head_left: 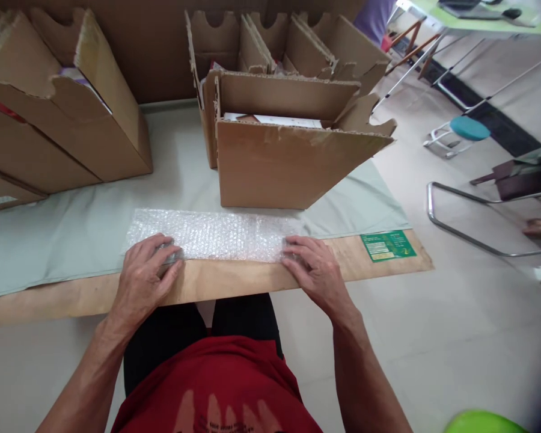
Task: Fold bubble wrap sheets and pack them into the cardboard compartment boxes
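Observation:
A long strip of clear bubble wrap (216, 233) lies flat across the pale green cloth (72, 234) near the table's front edge. My left hand (146, 273) rests on the strip's near left corner, fingers curled and pinching the edge. My right hand (313, 270) presses on the near right corner, fingers bent over the wrap's edge. Both hands sit at the wooden table edge (234, 279), just above my lap.
An open cardboard box (288, 159) with flat items inside stands right behind the wrap. More cardboard boxes (67, 132) stand at the back left and back centre. A green sticker (388, 245) marks the table's right corner. Metal chair frames (469, 231) and a stool (469, 128) stand on the floor to the right.

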The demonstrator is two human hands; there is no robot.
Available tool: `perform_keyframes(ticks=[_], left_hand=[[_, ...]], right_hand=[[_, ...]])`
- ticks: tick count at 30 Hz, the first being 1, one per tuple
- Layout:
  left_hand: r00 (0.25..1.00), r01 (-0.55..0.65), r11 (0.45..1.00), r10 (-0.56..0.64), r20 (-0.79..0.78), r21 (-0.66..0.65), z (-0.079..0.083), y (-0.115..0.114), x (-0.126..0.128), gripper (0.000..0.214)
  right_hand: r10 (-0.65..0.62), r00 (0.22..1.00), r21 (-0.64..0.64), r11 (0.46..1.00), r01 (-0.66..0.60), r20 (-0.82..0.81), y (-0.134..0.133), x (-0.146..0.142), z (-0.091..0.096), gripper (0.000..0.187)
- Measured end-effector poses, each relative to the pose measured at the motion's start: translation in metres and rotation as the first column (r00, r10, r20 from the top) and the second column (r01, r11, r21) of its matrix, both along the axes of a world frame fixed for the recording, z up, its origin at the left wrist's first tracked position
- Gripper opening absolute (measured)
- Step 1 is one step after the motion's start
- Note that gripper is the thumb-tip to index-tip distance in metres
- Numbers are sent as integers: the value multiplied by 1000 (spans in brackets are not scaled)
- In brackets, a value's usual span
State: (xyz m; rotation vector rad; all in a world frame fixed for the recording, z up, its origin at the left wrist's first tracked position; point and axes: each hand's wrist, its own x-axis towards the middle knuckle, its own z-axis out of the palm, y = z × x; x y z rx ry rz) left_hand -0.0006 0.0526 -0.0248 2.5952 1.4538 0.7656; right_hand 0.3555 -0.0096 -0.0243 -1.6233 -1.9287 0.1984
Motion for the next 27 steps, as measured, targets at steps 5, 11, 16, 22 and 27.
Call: perform_keyframes(ticks=[5, 11, 16, 22, 27], left_hand=[[1000, -14, 1000, 14, -26, 4, 6, 1, -3, 21], [995, -10, 996, 2, -96, -83, 18, 0, -14, 26], [996, 8, 999, -12, -87, -42, 25, -4, -15, 24], [986, 163, 984, -165, -21, -67, 27, -11, 14, 27], [978, 202, 977, -205, -46, -72, 34, -11, 42, 41]], right_hand=[[-1, 994, 39, 999, -3, 107, -2, -1, -3, 19], [22, 999, 63, 998, -23, 23, 0, 0, 6, 22], [176, 977, -32, 984, -173, 122, -10, -4, 12, 17], [95, 986, 14, 995, -97, 135, -1, -9, 1, 26], [99, 995, 27, 995, -98, -21, -1, -13, 32, 22]])
